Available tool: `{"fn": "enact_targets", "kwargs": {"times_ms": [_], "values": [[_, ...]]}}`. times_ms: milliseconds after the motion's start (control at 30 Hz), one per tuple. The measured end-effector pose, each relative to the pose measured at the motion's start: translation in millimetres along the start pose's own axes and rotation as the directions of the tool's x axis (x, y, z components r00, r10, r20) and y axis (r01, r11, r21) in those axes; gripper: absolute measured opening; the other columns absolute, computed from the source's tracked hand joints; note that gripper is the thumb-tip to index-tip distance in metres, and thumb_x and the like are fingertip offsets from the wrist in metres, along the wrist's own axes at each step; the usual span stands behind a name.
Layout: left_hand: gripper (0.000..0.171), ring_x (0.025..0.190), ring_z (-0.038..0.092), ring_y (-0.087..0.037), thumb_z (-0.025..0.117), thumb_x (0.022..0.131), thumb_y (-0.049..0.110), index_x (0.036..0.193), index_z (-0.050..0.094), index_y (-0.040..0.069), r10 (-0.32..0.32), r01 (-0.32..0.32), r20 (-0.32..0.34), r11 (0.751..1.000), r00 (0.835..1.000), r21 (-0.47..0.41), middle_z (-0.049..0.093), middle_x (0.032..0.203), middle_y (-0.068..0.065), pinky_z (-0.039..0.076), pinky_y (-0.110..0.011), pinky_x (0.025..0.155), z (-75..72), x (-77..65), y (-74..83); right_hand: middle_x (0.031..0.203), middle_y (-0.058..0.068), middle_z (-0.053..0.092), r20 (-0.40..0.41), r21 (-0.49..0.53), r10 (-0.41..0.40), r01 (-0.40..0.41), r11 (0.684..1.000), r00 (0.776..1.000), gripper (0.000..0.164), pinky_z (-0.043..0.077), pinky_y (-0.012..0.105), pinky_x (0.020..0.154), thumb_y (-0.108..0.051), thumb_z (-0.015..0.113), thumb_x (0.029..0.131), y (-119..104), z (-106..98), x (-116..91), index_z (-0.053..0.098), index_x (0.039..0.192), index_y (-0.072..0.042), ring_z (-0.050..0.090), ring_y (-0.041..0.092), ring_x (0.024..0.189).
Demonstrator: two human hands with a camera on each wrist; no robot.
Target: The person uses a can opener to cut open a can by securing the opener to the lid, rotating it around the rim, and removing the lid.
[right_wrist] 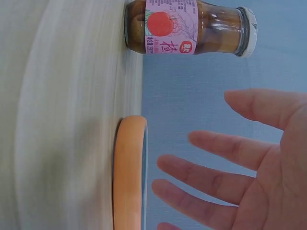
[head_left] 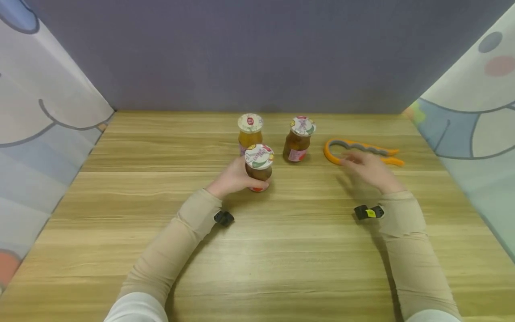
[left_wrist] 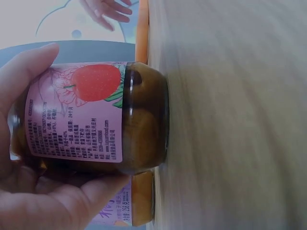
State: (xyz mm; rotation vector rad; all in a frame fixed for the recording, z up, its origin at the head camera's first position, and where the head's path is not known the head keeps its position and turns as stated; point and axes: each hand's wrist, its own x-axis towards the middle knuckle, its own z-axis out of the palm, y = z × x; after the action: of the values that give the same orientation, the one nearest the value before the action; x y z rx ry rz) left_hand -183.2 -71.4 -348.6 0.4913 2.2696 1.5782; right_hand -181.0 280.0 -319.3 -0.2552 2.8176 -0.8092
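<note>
My left hand (head_left: 236, 179) grips a glass jar of dark preserved fruit (head_left: 259, 173) with a white printed lid. In the left wrist view, fingers and thumb wrap the jar (left_wrist: 81, 115), whose pink label shows a red fruit; its base is at or very near the tabletop. Over the orange and grey jar opener (head_left: 331, 156) hovers my right hand (head_left: 368, 169). The right wrist view shows that hand (right_wrist: 230, 172) with its fingers spread and nothing between them, apart from the opener's orange band (right_wrist: 128, 177).
Behind the held jar stands a jar of yellow fruit (head_left: 250, 134), partly hidden by it. Another dark jar with a pink label (head_left: 297, 142) stands between it and the opener. A grey panel (head_left: 257, 58) closes off the back of the wooden table (head_left: 281, 259).
</note>
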Motion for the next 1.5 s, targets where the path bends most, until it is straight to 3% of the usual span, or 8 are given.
{"fn": "enact_targets", "kwargs": {"times_ms": [167,333,600,900,1033,1233,1367,1500], "values": [[0.064,0.107,0.058,-0.020,0.081,0.068,0.012,0.123,0.050,0.012,-0.018,0.017,0.010,1.000,1.000,0.008,0.061,0.116,-0.006,0.044,-0.036,0.097,0.0,-0.9,2.0,0.133,0.027,0.046,-0.018,-0.004,0.043,-0.043,0.999,0.999,0.070,0.040,0.059,0.092,-0.046,0.044,0.095,-5,-9,4,0.016,0.149,-0.013,0.047,0.045,0.119],[0.063,0.107,0.058,-0.021,0.079,0.069,0.009,0.125,0.048,0.010,-0.012,0.013,0.024,1.000,1.000,-0.019,0.060,0.117,-0.008,0.044,-0.036,0.097,-0.7,-0.9,2.1,0.141,0.027,0.038,0.016,-0.046,0.063,-0.062,0.997,0.998,0.076,0.038,0.060,0.093,-0.053,0.042,0.093,-8,-26,16,0.006,0.150,-0.020,0.041,0.046,0.123],[0.066,0.109,0.056,-0.021,0.080,0.069,0.010,0.126,0.047,0.012,-0.009,0.009,0.035,1.000,0.999,0.000,0.059,0.119,-0.006,0.043,-0.036,0.099,-0.5,-0.1,1.2,0.145,0.032,0.025,0.020,-0.071,0.043,-0.042,0.997,0.999,0.076,0.035,0.064,0.094,-0.049,0.041,0.094,-2,-54,34,0.007,0.150,-0.012,0.036,0.049,0.124],[0.067,0.111,0.056,-0.021,0.079,0.070,0.009,0.127,0.046,0.012,-0.014,0.016,0.049,1.000,0.999,-0.027,0.058,0.120,-0.006,0.042,-0.037,0.100,-0.2,0.2,1.7,0.142,0.037,0.024,0.089,-0.164,0.062,-0.047,0.985,0.994,0.080,0.030,0.065,0.097,-0.051,0.042,0.093,36,-61,47,0.010,0.148,-0.001,0.035,0.057,0.120],[0.068,0.111,0.056,-0.020,0.080,0.069,0.009,0.127,0.045,0.013,-0.021,0.022,0.047,0.999,0.999,-0.024,0.058,0.121,-0.005,0.042,-0.036,0.100,0.5,-0.3,1.1,0.144,0.037,0.020,0.159,-0.175,0.057,-0.029,0.984,0.986,0.085,0.025,0.067,0.099,-0.046,0.052,0.090,48,-61,49,0.009,0.148,-0.001,0.030,0.056,0.123],[0.067,0.110,0.056,-0.020,0.080,0.069,0.008,0.127,0.047,0.012,-0.015,0.018,0.049,0.999,0.999,-0.045,0.059,0.120,-0.006,0.043,-0.036,0.099,1.6,-0.1,-0.8,0.147,0.035,0.015,0.273,-0.278,0.011,0.068,0.958,0.962,0.106,0.020,0.067,0.102,-0.035,0.074,0.074,62,-58,50,0.007,0.148,-0.003,0.018,0.054,0.132],[0.067,0.110,0.056,-0.020,0.080,0.068,0.007,0.127,0.047,0.012,-0.020,0.022,0.044,0.999,0.999,-0.044,0.059,0.120,-0.005,0.043,-0.035,0.099,1.6,-0.3,-0.8,0.145,0.037,0.013,0.284,-0.327,-0.002,0.099,0.940,0.959,0.115,0.020,0.070,0.101,-0.034,0.079,0.068,70,-54,55,0.001,0.148,-0.003,0.017,0.056,0.129],[0.067,0.110,0.056,-0.020,0.080,0.069,0.007,0.127,0.046,0.012,-0.017,0.019,0.046,0.999,0.999,-0.039,0.059,0.120,-0.006,0.043,-0.035,0.099,1.2,0.5,0.1,0.144,0.039,0.012,0.285,-0.324,0.001,0.096,0.941,0.958,0.115,0.020,0.071,0.100,-0.030,0.078,0.068,77,-51,58,0.000,0.148,-0.002,0.018,0.057,0.128]]}}
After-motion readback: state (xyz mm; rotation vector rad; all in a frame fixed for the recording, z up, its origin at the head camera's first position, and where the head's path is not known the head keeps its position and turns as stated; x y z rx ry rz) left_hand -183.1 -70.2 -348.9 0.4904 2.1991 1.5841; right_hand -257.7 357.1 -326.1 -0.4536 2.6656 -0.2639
